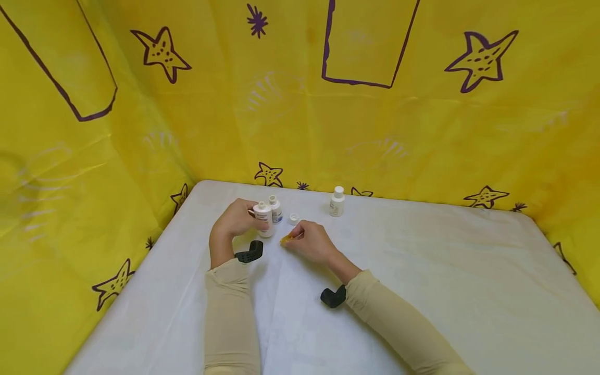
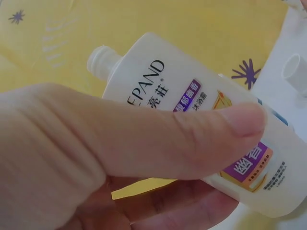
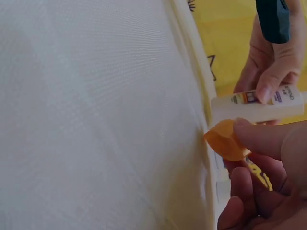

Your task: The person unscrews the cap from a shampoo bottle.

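Bottle [image 1: 264, 212], uncapped, is gripped round its body in my left hand [image 1: 237, 219], probably for steadiness; at its four o'clock, my right hand [image 1: 313, 243] pinches an orange piece [image 3: 224, 140], presumably because it is small.

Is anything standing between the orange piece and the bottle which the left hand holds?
Nothing visible stands between the orange piece and the held bottle; the small white cap lies farther back, off that path.

The held bottle [image 1: 265, 214] blocks passage left of the right hand [image 1: 312, 242]; rightward lies room.
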A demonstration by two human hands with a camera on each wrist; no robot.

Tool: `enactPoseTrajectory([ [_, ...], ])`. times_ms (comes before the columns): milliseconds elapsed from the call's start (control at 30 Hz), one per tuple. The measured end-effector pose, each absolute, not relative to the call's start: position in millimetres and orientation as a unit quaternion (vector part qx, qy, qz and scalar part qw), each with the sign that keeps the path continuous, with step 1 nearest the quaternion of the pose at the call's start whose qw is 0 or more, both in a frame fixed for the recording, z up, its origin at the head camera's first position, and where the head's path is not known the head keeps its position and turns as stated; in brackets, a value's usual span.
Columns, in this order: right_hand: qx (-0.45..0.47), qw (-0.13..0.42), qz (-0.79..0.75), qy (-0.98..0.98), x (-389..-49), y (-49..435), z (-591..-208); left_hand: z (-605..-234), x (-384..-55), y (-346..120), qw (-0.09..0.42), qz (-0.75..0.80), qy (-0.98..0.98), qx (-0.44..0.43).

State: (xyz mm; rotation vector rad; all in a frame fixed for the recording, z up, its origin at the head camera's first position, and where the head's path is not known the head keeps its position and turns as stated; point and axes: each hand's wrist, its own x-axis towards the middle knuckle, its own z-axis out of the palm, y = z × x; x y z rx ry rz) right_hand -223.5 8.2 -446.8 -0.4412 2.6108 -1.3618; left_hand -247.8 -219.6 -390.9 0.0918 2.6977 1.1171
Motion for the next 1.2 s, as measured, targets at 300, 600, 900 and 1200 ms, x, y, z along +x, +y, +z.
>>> enactPoseTrajectory([
  [300,-0.165,0.092,-0.424,0.886,-224.1,5.5,-451.5,-398.1,-248.5,-223.9,0.11,0.375,0.92,0.037],
  [600,-0.2,0.101,-0.371,0.901,-225.8,3.9,-454.9,-401.2,-250.6,-227.2,0.116,0.357,0.925,0.059],
  [900,-0.2,0.107,-0.36,0.905,-226.3,2.8,-455.1,-400.4,-247.9,-228.3,0.127,0.363,0.921,0.062],
  [1200,-0.205,0.124,-0.365,0.9,-224.7,13.4,-446.3,-376.5,-235.5,-233.5,0.123,0.374,0.918,0.036],
])
